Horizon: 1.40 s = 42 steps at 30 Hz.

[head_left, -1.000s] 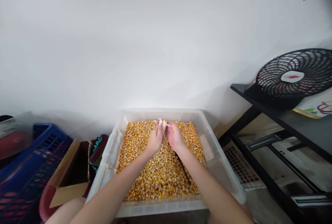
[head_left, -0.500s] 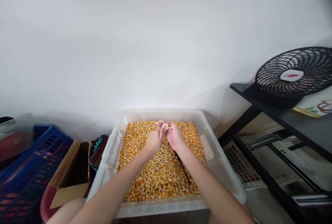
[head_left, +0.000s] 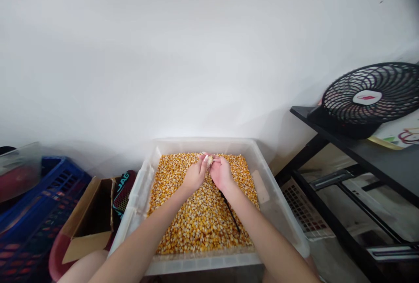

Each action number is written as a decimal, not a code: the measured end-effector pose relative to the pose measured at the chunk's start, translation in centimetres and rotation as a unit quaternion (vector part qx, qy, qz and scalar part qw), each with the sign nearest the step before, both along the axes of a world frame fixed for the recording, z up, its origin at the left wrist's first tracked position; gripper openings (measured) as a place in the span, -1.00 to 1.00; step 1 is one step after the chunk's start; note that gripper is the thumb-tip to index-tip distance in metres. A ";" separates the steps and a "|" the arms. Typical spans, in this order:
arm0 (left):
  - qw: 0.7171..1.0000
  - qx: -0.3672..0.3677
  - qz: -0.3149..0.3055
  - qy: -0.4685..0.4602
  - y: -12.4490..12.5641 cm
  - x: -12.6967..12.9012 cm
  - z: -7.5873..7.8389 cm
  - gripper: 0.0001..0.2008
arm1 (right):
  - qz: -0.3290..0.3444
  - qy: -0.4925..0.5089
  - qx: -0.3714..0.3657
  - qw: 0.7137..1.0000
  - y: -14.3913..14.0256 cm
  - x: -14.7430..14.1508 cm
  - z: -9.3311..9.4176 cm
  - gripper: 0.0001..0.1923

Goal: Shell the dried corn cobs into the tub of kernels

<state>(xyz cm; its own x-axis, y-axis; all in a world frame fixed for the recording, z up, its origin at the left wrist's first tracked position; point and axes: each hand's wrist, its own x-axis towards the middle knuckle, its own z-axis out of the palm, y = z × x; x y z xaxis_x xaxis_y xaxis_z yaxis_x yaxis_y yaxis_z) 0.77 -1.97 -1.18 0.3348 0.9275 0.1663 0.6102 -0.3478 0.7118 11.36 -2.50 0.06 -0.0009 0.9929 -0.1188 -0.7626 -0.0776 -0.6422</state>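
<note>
A clear plastic tub (head_left: 278, 213) in front of me is filled with loose yellow corn kernels (head_left: 199, 217). Over its far half, my left hand (head_left: 194, 175) and my right hand (head_left: 221, 174) are pressed together, both gripping a small pale corn cob (head_left: 209, 159) whose tip shows between the fingertips. A thin black rod (head_left: 231, 213) lies on the kernels under my right forearm.
A black fan (head_left: 369, 99) stands on a black table (head_left: 376, 152) to the right. To the left are an open cardboard box (head_left: 87, 222), a blue crate (head_left: 36, 213) and a clear bin (head_left: 19, 167). A white wall rises behind the tub.
The cob stuck up higher between my fingers a second ago; now it sits lower and my hands have closed more tightly around it. The hands stay in the same spot.
</note>
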 end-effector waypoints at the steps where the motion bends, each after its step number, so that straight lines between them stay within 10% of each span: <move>1: 1.000 -0.003 0.001 0.000 0.0 0.0 0.0 -0.39 | -0.001 -0.004 0.000 1.000 0.0 0.0 -0.1 -0.76; 15: 0.989 -0.094 0.016 -0.115 0.1 0.4 -0.2 -0.36 | -0.016 -0.028 0.000 0.999 0.4 -0.4 -0.4 -0.84; 20: 0.865 -0.382 -0.064 -0.319 0.2 1.0 0.5 -0.35 | -0.001 -0.044 -0.007 0.999 0.2 0.1 0.0 -0.79; 24: 0.816 -0.425 -0.059 -0.387 0.4 0.9 1.0 -0.40 | 0.028 -0.091 -0.007 0.995 -0.5 -0.3 1.0 -0.81; 42: 0.928 -0.206 0.032 -0.309 -1.0 2.1 1.7 -0.47 | -0.005 -0.084 0.012 0.996 -0.7 -0.9 1.4 -0.76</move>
<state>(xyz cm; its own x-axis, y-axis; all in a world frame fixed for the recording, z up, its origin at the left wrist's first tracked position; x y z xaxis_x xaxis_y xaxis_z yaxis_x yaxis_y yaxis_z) 2.82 -3.00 0.47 0.2354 0.9697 -0.0657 0.0513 0.0551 0.9972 10.41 -3.22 1.45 0.0258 0.9954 -0.0923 -0.6452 -0.0540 -0.7621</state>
